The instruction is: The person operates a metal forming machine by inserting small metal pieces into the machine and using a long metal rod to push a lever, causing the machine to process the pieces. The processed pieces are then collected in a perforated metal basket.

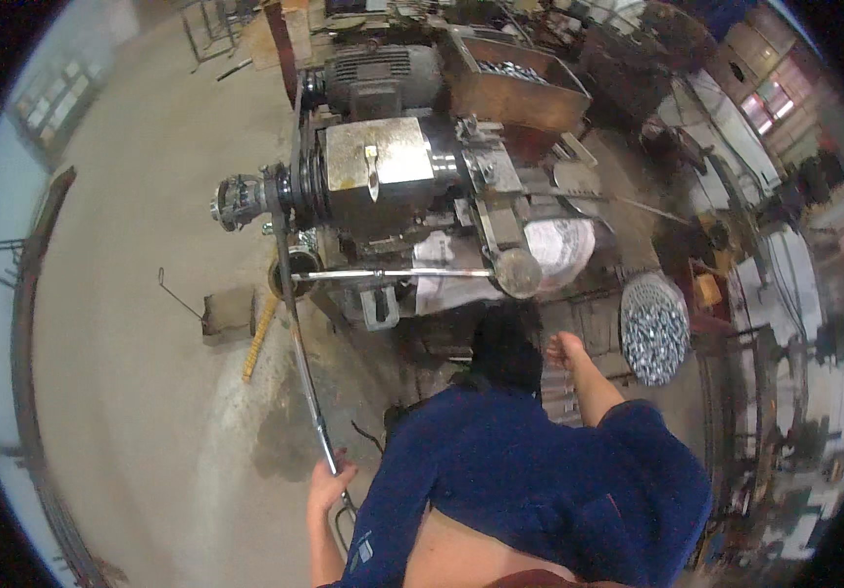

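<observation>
My left hand (pixel 332 480) is closed around the lower part of a long metal lever bar (pixel 306 387), which runs up to the left side of a lathe-like machine (pixel 378 171). A horizontal steel rod (pixel 397 274) extends from beside the bar to a round metal disc (pixel 517 272) at the machine's front. My right hand (pixel 566 350) is raised right of the disc, with fingers curled together; what they hold, if anything, is too small to make out. Nearest it on the right is a round basket (pixel 628 338) heaped with small shiny metal parts (pixel 657 338).
Behind the machine stand a motor (pixel 383 76) and a rusty bin (pixel 520 103) of metal pieces. A small brush (pixel 373 174) lies on the machine's flat top. White sacking (pixel 559 247) is near the disc. On the left floor sit a long-handled dustpan (pixel 229 316) and a yellow stick (pixel 261 338).
</observation>
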Motion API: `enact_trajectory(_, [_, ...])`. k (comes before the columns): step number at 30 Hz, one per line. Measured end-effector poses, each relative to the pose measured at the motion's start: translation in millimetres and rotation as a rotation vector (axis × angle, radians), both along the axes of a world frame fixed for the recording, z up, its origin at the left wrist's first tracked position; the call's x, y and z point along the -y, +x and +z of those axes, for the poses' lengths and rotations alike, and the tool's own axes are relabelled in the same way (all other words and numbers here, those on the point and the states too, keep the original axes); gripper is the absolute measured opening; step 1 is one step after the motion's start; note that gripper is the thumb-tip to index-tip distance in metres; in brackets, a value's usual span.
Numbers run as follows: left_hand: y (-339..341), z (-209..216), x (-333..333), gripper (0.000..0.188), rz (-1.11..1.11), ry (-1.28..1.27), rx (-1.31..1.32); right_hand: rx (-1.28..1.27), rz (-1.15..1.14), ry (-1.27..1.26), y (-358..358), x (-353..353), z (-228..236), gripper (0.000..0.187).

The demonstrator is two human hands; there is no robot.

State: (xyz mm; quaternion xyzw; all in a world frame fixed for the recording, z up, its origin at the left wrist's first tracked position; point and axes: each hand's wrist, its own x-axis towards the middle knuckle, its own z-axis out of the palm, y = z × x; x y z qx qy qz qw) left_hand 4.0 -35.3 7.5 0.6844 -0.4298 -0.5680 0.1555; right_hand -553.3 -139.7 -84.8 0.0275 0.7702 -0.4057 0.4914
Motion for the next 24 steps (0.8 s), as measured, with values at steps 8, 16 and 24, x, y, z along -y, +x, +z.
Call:
enact_trajectory(8, [-56.5, -14.4, 0.3, 0.058, 0.336, 0.18, -0.543, 0.105, 0.251, -0.039, -122.0, 88.1, -81.5, 0.02])
enact_trajectory(16, [-147.4, 11.4, 2.3, 0.049, 0.801, 0.144, -0.238, 0.271, 0.577, -0.105, -163.2, 155.0, -95.2, 0.014])
enact_trajectory(24, [-212.4, 88.4, -50.8, 0.041, 0.432, 0.389, 0.206, 0.072, 0.667, 0.206, -166.5, 113.0, -172.7, 0.024])
